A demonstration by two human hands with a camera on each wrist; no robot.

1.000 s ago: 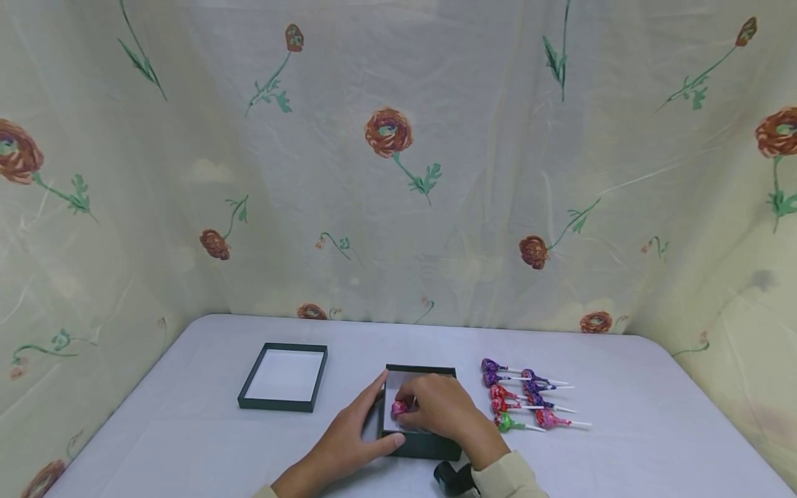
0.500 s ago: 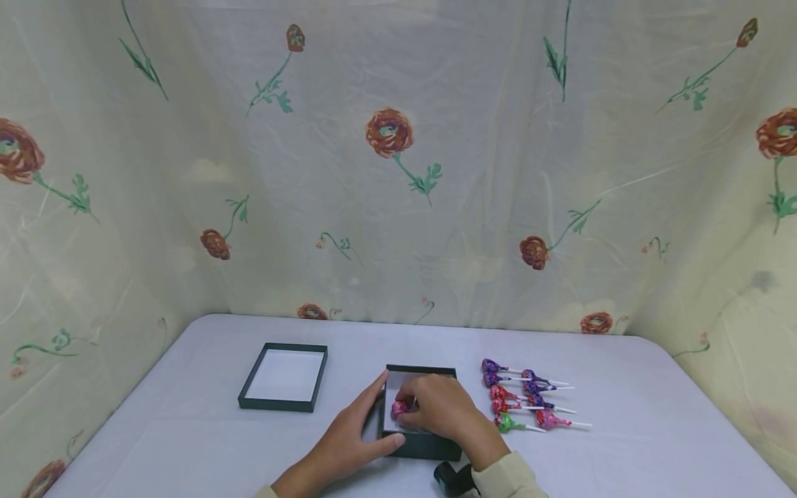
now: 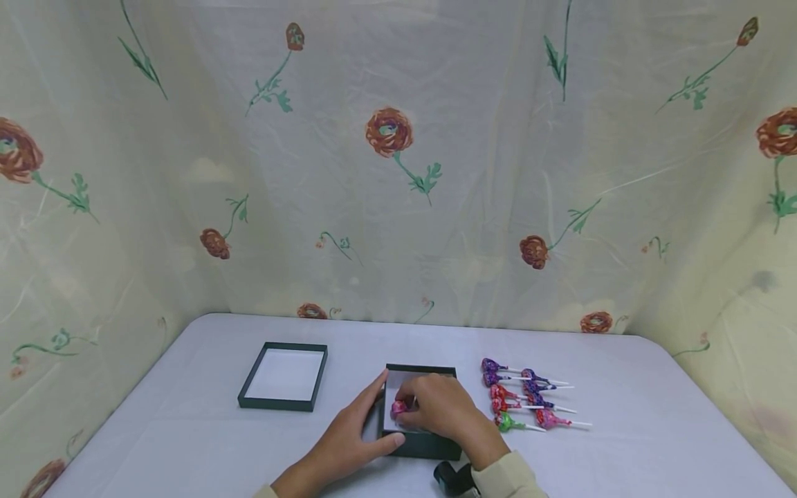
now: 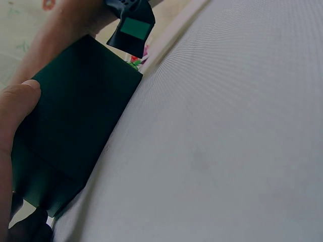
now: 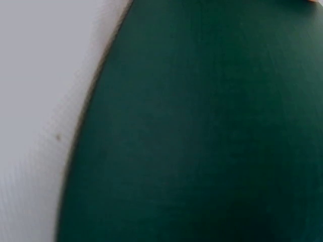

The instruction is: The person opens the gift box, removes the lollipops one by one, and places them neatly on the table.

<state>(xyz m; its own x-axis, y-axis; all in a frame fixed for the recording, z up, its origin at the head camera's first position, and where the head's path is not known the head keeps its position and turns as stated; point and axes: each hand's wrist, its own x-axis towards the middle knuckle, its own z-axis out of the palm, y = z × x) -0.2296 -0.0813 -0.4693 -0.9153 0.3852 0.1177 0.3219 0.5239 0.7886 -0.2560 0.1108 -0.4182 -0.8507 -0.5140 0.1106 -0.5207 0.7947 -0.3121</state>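
Observation:
In the head view a dark green box (image 3: 428, 445) with a pale inside stands before me on the table. My left hand (image 3: 349, 436) holds the box at its left side, the index finger along that side and the thumb on the near face. The left wrist view shows the thumb (image 4: 25, 101) lying against the green box (image 4: 75, 111). Over the box, my right hand (image 3: 445, 408) reaches inside and pinches a pink-wrapped lollipop (image 3: 398, 409); its stick is hidden by the hand. Green box wall (image 5: 192, 126) fills most of the right wrist view.
A shallow dark green lid (image 3: 277, 404) with a white inside lies at the left. To the right, several wrapped lollipops (image 3: 498, 394) in purple, red, green and pink lie in two columns. A floral curtain (image 3: 461, 263) hangs behind the white table (image 3: 187, 443).

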